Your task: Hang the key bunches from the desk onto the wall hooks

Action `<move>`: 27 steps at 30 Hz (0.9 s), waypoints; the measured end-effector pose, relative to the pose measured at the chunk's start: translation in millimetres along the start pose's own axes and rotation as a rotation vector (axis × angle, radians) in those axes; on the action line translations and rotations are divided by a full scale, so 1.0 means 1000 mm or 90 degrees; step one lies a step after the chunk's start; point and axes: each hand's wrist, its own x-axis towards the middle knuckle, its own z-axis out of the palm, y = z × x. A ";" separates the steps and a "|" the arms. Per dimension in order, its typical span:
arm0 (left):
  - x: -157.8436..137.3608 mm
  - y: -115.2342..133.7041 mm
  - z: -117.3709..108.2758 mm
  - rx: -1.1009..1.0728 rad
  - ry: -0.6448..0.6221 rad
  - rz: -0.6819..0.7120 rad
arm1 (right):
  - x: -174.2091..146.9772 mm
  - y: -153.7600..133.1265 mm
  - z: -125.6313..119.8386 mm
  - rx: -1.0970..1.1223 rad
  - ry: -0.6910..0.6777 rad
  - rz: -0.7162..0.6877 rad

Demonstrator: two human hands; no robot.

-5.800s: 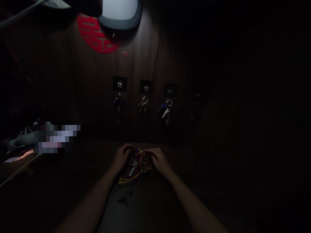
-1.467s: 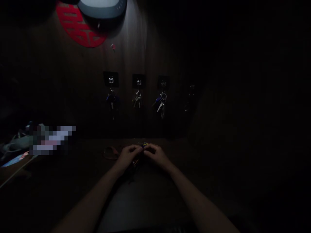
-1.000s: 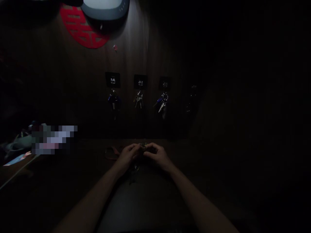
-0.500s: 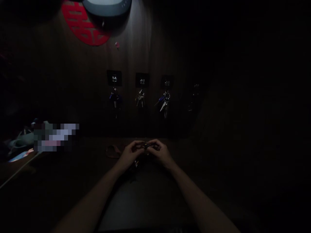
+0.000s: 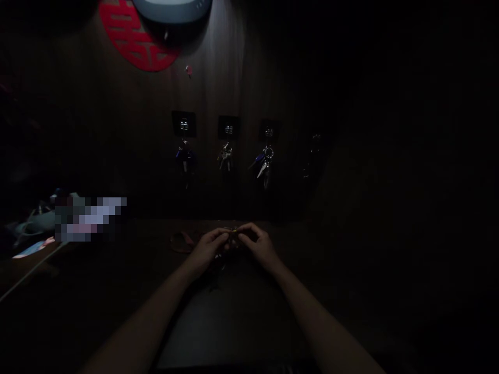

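Note:
My left hand (image 5: 208,250) and my right hand (image 5: 256,245) meet at the far side of the dim tabletop, both closed in a pinch. Between their fingertips is what looks like a bunch of keys (image 5: 234,231), with a small yellowish part showing; most of it is hidden by fingers and darkness. Shiny metal bits (image 5: 218,256) glint below my left fingers. A reddish-brown strap loop (image 5: 181,242) lies just left of my left hand; whether it joins the held bunch I cannot tell.
On the dark wooden wall ahead, key bunches hang from hooks: left (image 5: 184,157), middle (image 5: 225,156), right (image 5: 265,162). A red paper cutout (image 5: 136,47) and a lamp-like fixture (image 5: 171,10) are above. Blurred items and a pale cable (image 5: 33,272) lie at left.
My left thumb and fingers have shifted slightly on the held bunch, and its yellowish part has turned between my fingertips. The metal bits below have swung a little. Both forearms stay put.

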 end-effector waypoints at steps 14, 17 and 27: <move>0.001 -0.002 0.004 0.018 0.008 0.008 | -0.002 -0.004 0.002 -0.063 0.010 -0.135; 0.000 0.002 0.007 0.089 0.027 0.025 | -0.003 -0.005 0.002 -0.077 0.016 -0.117; 0.005 -0.006 -0.003 0.115 0.046 0.025 | 0.005 -0.007 -0.010 -0.037 0.143 -0.023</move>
